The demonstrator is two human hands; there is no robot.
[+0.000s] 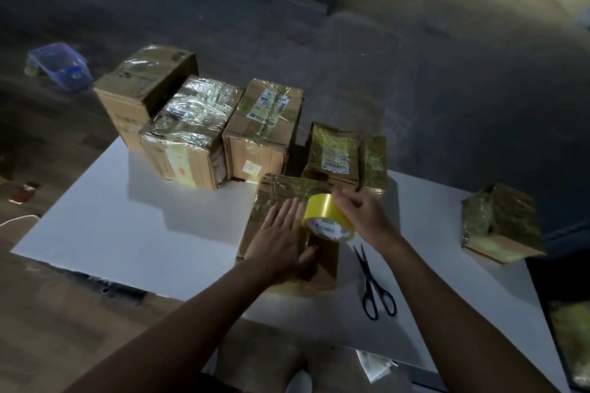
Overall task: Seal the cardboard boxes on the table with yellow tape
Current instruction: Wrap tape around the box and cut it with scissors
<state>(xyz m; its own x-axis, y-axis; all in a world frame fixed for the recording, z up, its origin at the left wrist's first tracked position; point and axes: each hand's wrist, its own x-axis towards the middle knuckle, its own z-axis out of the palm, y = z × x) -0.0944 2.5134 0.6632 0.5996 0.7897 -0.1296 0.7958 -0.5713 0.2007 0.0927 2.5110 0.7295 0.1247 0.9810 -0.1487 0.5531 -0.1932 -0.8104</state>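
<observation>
A flat cardboard box [281, 191] lies near the front middle of the white table [127, 220], its top covered in shiny yellow tape. My left hand [281, 233] rests palm down on it, fingers spread. My right hand [360, 210] grips a roll of yellow tape [325, 217] held upright over the box's right part. Behind stand several taped boxes: a tall one [143, 86] at the back left, a heavily wrapped one [188, 131], a third [261, 131] and a smaller one [341, 153]. Another taped box [501, 223] sits apart at the right.
Black scissors [373, 284] lie on the table just right of the flat box. A blue plastic tub [59, 65] stands on the floor at the far left. A white cable [16, 220] runs at the left edge. Dark furniture stands at the back.
</observation>
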